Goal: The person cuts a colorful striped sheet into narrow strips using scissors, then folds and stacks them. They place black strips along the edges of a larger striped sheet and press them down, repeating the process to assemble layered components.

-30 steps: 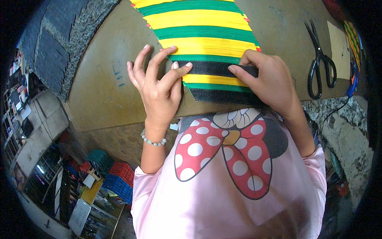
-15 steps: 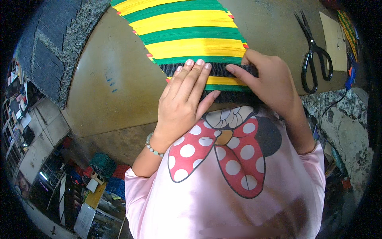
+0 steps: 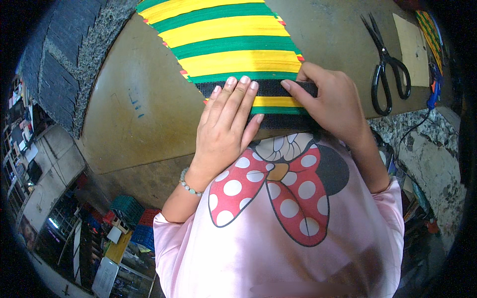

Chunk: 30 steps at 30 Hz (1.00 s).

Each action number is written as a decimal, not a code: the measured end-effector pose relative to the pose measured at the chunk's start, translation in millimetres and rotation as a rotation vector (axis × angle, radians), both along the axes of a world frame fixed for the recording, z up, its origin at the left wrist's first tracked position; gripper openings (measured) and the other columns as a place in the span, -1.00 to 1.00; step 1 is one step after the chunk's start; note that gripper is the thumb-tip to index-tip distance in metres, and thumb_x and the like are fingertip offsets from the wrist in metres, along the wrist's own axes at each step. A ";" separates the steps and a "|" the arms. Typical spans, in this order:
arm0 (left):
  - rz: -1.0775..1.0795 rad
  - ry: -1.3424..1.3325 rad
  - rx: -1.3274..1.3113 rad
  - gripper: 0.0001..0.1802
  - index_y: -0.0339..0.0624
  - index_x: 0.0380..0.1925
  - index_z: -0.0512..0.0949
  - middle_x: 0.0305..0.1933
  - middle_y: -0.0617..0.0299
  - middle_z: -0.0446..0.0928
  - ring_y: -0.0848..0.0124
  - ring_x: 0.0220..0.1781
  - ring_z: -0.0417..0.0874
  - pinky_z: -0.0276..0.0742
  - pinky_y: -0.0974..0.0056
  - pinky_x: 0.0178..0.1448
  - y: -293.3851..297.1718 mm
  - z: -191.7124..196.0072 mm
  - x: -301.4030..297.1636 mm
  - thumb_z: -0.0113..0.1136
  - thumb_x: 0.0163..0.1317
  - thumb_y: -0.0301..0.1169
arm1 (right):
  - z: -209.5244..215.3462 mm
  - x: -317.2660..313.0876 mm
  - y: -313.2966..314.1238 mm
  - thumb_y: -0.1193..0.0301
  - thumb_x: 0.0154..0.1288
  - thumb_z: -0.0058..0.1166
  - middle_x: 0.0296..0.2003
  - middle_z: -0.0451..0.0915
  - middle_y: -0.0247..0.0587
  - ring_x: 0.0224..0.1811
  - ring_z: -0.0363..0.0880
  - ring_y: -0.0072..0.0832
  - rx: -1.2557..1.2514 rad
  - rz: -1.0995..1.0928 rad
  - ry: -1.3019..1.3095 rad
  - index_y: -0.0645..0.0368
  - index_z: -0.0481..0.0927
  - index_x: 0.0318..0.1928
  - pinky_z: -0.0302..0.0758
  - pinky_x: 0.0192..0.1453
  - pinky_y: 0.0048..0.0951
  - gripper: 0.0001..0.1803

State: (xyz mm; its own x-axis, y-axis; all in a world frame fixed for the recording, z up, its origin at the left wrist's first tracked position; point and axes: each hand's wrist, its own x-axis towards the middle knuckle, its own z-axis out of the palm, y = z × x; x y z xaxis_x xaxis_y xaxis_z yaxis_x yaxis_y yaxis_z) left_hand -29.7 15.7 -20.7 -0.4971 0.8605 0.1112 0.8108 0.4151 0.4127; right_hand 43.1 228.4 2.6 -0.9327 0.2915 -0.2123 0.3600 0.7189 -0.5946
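A layered run of yellow and green fabric strips (image 3: 233, 37) stretches from the table's near edge to the top of the picture, with small red bits at its side edges. Across its near part lies a black webbing strap (image 3: 268, 88). My left hand (image 3: 221, 119) presses flat on the strap and strips, fingers stretched out, a bead bracelet on the wrist. At the strap's right end my right hand (image 3: 338, 102) pinches it, thumb on top and the other fingers mostly hidden behind. Nearer to me, a second black band (image 3: 280, 121) runs along the strips' near end.
Black-handled scissors (image 3: 383, 67) lie on the brown table (image 3: 119, 114) to the right, beside a tan card (image 3: 411, 49). A blue tool with a cord (image 3: 435, 92) is at the right edge. Dark grey rough sheets (image 3: 64, 54) are at the far left; crates (image 3: 126, 208) stand below.
The view has shifted slightly, so the strips and scissors appear a little further left. Both hands keep nearly the same places on the strap.
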 end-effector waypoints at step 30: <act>-0.022 0.111 0.087 -0.45 0.15 0.19 0.55 0.03 0.28 0.49 0.27 -0.02 0.46 0.38 0.19 0.08 30.3 -5.3 13.6 0.29 0.12 -0.34 | 14.2 19.6 19.3 0.11 0.22 0.24 -0.58 0.56 -0.02 -0.48 0.60 -0.02 0.122 -0.095 -0.117 0.20 0.58 -0.41 0.46 -0.39 -0.09 -0.63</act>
State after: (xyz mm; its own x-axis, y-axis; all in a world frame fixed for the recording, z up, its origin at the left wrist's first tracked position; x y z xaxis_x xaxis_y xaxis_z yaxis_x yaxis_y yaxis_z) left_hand -16.0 46.0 -26.0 -0.4586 0.8559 0.2390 0.8621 0.3632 0.3534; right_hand 62.7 247.7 16.8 -0.8708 0.4073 -0.2753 0.4913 0.7428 -0.4549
